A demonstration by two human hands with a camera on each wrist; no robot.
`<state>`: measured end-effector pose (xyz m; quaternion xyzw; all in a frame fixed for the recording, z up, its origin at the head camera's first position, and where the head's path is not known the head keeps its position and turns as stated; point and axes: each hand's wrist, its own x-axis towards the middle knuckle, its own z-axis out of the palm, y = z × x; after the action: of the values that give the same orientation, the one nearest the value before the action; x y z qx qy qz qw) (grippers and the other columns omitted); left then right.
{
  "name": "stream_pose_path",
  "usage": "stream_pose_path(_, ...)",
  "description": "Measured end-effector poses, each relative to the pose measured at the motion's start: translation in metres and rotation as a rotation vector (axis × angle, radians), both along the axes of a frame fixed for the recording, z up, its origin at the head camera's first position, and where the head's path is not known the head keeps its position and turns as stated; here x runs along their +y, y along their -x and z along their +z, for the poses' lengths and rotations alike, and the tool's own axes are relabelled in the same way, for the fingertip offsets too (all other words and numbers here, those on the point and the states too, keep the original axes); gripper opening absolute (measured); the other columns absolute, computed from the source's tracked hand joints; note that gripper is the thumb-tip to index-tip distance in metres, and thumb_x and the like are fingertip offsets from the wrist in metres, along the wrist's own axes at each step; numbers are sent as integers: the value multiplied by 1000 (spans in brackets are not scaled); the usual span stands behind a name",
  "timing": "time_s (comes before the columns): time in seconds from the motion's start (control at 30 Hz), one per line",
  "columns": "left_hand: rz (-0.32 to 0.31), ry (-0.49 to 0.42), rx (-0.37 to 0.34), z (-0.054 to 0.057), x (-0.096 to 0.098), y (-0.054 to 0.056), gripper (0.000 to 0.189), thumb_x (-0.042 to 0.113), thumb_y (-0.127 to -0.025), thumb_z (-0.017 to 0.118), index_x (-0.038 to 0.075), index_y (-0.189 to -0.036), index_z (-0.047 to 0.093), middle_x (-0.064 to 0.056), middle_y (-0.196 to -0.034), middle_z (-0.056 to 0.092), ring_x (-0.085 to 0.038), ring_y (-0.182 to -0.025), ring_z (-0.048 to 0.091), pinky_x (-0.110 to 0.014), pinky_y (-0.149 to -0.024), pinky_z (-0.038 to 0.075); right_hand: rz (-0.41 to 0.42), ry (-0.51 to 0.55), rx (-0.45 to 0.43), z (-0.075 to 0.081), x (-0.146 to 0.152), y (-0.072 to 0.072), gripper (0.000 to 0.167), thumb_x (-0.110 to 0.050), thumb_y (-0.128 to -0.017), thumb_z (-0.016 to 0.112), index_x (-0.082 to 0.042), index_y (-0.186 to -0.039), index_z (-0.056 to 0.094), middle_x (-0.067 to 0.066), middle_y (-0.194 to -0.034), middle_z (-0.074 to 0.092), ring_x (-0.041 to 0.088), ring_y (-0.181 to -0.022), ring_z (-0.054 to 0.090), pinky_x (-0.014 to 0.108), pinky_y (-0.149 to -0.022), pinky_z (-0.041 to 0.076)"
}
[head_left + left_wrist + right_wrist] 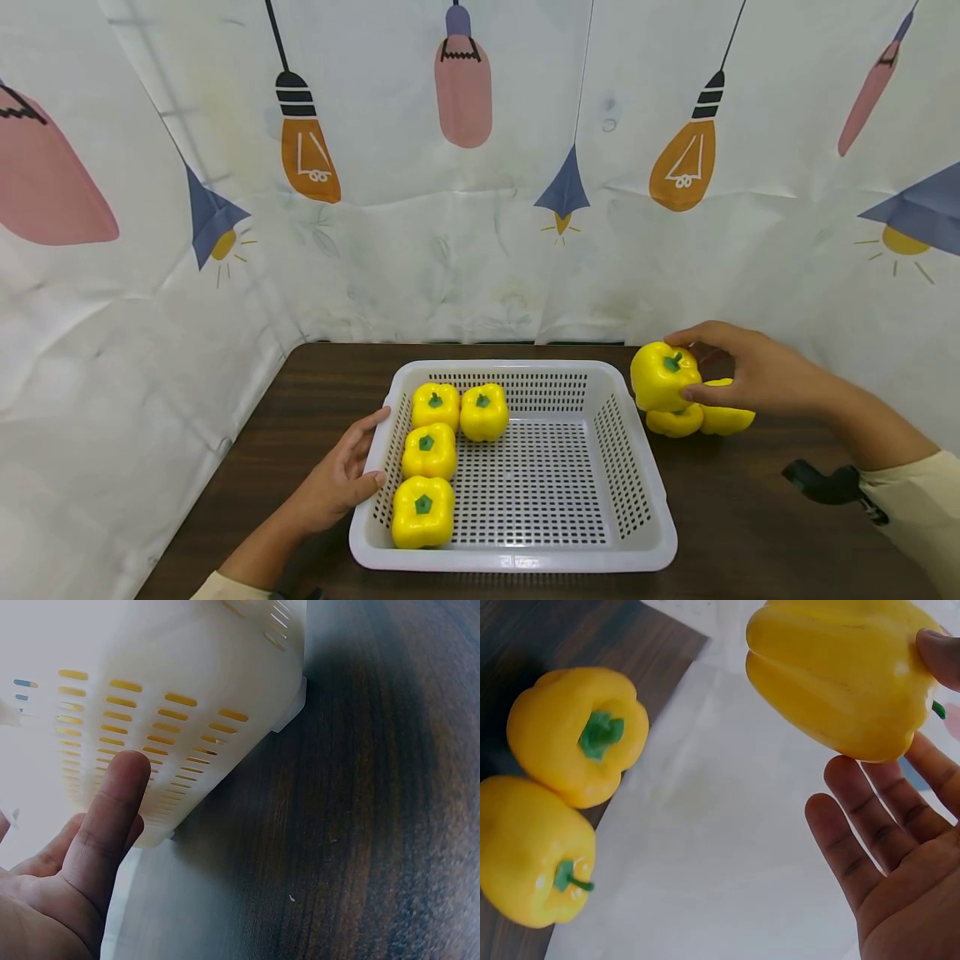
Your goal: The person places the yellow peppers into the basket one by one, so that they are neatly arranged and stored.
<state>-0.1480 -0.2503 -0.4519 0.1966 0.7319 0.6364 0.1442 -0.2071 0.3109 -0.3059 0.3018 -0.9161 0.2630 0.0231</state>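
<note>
basket [517, 561]: white, perforated, upright
peppers inside [423, 523]: four yellow, three along left, one beside farthest
held pepper [657, 383]: yellow, green-stemmed, lifted
loose peppers [673, 424]: yellow pair, right of basket

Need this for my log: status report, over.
Right hand holds glossy, blocky yellow bell pepper. Left hand touches white rectangular plastic basket. No obstruction visible.

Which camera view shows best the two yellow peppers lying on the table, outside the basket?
The right wrist view: both loose peppers appear close, nearly whole, with their green stems visible. The head view shows them smaller, partly covered by the held pepper and the right hand. The left wrist view does not show them.
</note>
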Motion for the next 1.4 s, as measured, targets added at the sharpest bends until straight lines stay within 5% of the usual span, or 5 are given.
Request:
stream_pose_path(0.2,1,-4,-1,0,0,-1,85,3,-98,60,18,-162,8,-35,-158,20,-14,-117,64,-50,-82,61,47,33,-50,-1,-11,2,62,-30,-85,86,-10,-136,58,1,-124,63,15,-96,66,35,-82,62)
stream_pose_path(0.63,1,-2,0,0,1,-2,85,3,-97,61,17,-162,8,-35,-157,20,-13,-117,64,-50,-82,61,109,7,-14,-6,-35,4,59,-36,-86,84,-13,-134,61,-5,-125,63,12,-100,63,42,-86,60)
stream_pose_path(1.03,10,2,-11,2,2,-1,85,4,-97,61,18,-162,8,-34,-157,22,-17,-117,63,-49,-82,61,152,14,-127,-1,-59,6,63,-37,-86,84,-10,-137,60,2,-130,61,15,-104,64,42,-90,59)
stream_pose_path(1.4,4,-8,4,2,1,0,85,4,-97,61,17,-162,8,-35,-157,22,-16,-116,64,-49,-81,61,185,-59,-67,-4,-80,10,63,-41,-83,85,-14,-136,62,-6,-126,62,16,-105,63,44,-92,57)
